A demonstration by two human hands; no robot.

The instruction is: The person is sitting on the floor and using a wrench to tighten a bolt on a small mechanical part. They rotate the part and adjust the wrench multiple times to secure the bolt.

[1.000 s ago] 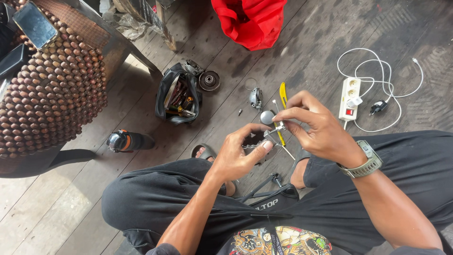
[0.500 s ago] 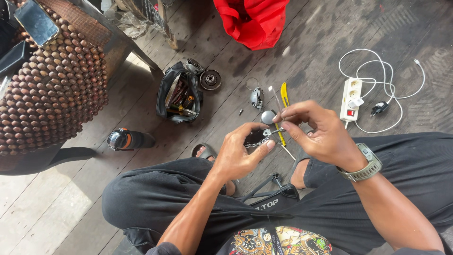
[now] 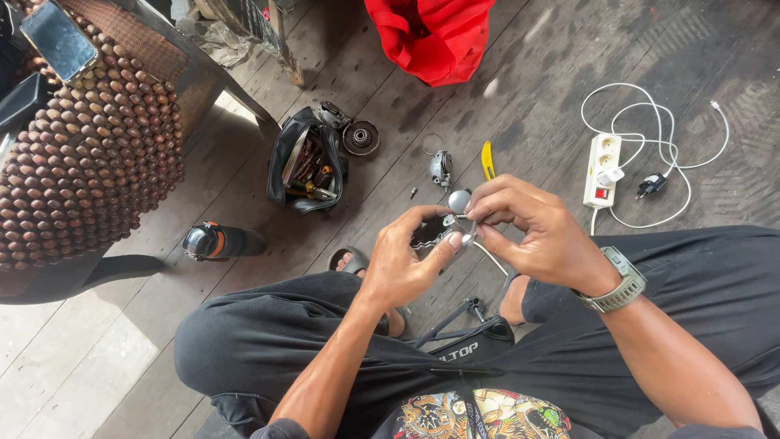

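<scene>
While the person sits cross-legged on the dark plank floor (image 3: 520,73), both hands meet above the lap, raised close under the head camera, likely so the small work can be seen.

Item, left hand (image 3: 404,264): fingers curled, thumb pressed forward, grasping a small dark toothed part (image 3: 428,233) from below to steady it.

Item, right hand (image 3: 532,230): fingertips pinched on a small rounded silver metal piece (image 3: 459,201), which sits at the top of the dark part, touching it. What joins the two is hidden by the fingers. A grey-green wristwatch (image 3: 617,284) sits on this wrist.

Item, black zipped tool pouch (image 3: 307,162): lies open on the floor ahead, tools showing, within reach.

Item, round dark metal disc (image 3: 360,136): just beside the pouch.

Item, small grey metal casing (image 3: 440,168) and yellow-handled tool (image 3: 487,159): laid side by side, just beyond the hands.

Item, white power strip with coiled white cable (image 3: 603,167): to the right, apart from the work.

Item, black and orange cylindrical torch-like object (image 3: 215,241): on its side, left of the knee.

Item, red fabric bag (image 3: 431,36): at the far edge.

Item, brown wooden-bead seat cover (image 3: 89,154): at left, a phone (image 3: 58,39) resting on it.
</scene>
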